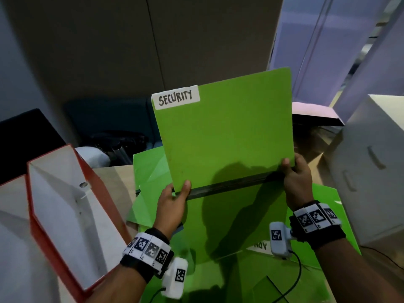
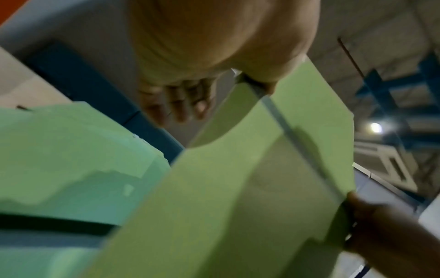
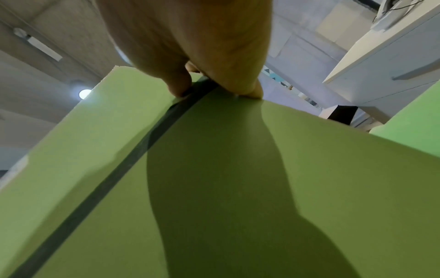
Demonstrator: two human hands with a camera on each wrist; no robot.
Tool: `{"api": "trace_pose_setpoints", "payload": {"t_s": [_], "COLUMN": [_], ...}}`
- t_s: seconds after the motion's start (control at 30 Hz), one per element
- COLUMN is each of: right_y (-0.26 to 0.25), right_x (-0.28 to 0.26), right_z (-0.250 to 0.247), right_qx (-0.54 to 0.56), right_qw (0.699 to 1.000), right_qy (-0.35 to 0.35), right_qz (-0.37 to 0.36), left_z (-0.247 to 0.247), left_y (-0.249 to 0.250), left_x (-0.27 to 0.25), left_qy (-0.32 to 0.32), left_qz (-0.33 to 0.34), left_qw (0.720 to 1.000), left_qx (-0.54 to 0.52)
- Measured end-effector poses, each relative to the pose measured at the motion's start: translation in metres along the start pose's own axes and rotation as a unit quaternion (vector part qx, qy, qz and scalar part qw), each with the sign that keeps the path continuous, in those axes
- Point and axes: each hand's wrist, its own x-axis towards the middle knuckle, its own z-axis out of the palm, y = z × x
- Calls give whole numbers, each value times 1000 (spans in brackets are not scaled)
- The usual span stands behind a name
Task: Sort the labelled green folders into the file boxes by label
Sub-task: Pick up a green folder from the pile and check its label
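the red file box (image 1: pixel 63 217) stood open at the near left. the security folder (image 1: pixel 225 130) was upright above the pile, left hand (image 1: pixel 172 204) and right hand (image 1: pixel 298 178) pinching its lower corners; best carried level, label checked.

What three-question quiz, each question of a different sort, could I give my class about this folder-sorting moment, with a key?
1. True or false: both hands hold the raised folder along its lower edge.
2. Multiple choice: the white label on the raised folder reads A) ADMIN B) SECURITY C) FINANCE.
3. Fill in: the open file box beside the left hand has a ______ outside and a white inside.

Key
1. True: the left hand pinches the lower left corner, the right hand the lower right corner, by the dark spine.
2. B.
3. Red. More green folders lie on the table underneath.
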Motion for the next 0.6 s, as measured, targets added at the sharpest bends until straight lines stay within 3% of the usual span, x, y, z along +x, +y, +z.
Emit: {"api": "trace_pose_setpoints", "payload": {"t_s": [0.07, 0.13, 0.2, 0.27, 0.47, 0.6], "right_y": [-9, -16, -20, -23, 0, 23], "right_x": [-1, -1, -1, -4, -9, -15], "right_z": [2, 7, 10, 14, 20, 22], "right_qx": [30, 76, 120, 138, 67, -11], "right_qw": [1000, 997, 992, 989, 996, 993], "right_qy": [2, -6, -19, -29, -15, -22], "right_qz": [-4, 12, 40, 51, 51, 117], "left_z": [-3, -7, -12, -20, -27, -25], "left_y": [3, 19, 38, 53, 65, 71], "left_x": [5, 7, 9, 8, 17, 11], "left_qy": [-1, -12, -47, -63, 5, 9], "left_qz": [-99, -178, -189, -136, 18, 128], "left_qw": [995, 976, 947, 942, 956, 944], "left_qx": [-26, -127, -255, -301, -293, -304]}}
